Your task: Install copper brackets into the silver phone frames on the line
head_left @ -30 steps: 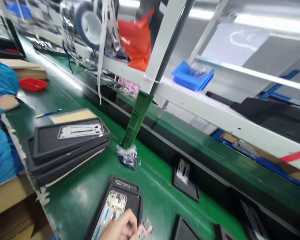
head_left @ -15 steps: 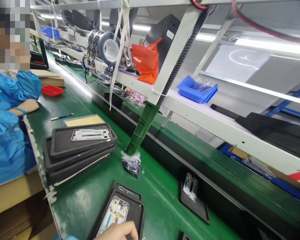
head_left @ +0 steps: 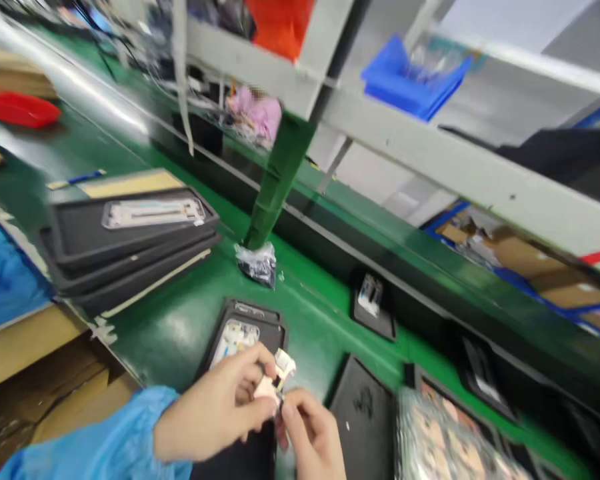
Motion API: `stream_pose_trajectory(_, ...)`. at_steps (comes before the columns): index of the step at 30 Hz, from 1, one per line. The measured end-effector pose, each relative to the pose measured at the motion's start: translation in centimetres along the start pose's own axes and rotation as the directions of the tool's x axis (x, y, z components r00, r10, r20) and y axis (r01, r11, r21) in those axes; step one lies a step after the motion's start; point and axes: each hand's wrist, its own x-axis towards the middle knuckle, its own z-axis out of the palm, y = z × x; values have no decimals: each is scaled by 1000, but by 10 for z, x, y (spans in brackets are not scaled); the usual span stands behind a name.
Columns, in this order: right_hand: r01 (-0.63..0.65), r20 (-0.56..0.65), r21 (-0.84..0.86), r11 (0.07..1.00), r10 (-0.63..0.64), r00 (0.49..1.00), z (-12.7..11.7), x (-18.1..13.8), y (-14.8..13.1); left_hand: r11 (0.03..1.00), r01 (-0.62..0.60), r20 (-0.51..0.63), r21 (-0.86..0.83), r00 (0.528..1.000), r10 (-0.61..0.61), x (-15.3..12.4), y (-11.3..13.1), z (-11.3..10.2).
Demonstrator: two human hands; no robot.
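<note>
My left hand [head_left: 220, 407] comes in from the lower left in a blue sleeve, its fingers pinched on a small pale part [head_left: 276, 377]. From below, my right hand [head_left: 313, 433] meets it, fingertips closed on the same part. Both hands hover over a black tray [head_left: 230, 320] that holds a silvery phone frame [head_left: 236, 337]. The picture is smeared by motion.
A stack of black trays [head_left: 130, 250] with a phone frame on top lies to the left. A small black bag [head_left: 256, 263] sits by a green post [head_left: 277, 183]. Another tray with a frame [head_left: 373, 303] rides the conveyor. Further trays [head_left: 363, 407] lie right. A red dish [head_left: 20, 110] is far left.
The view has dropped down toward the bench. My left hand has risen into view, my right hand has joined it, and both now pinch the small part.
</note>
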Motion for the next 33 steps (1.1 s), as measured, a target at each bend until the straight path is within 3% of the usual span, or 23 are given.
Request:
stream_pose_trajectory(3,-151,115,121,981,138,984,-3,0,-15,1000,8,14,-16,1000,-8,-8,9,-4)
stream_pose_trajectory(11,-142,101,106,984,132,986,-3,0,-26,998,56,-26,-32,998,-57,-13,16,-4)
stream_pose_trajectory(20,-231,166,211,950,198,966,-6,6,-24,993,46,0,113,999,-46,-9,23,-7)
stream_pose_trajectory(27,-164,91,-78,983,170,981,-4,7,-17,899,29,57,437,997,-60,-9,30,-14)
stream_pose_trajectory(33,-280,253,217,935,223,942,-10,5,-17,988,71,142,134,986,-90,-5,31,-19)
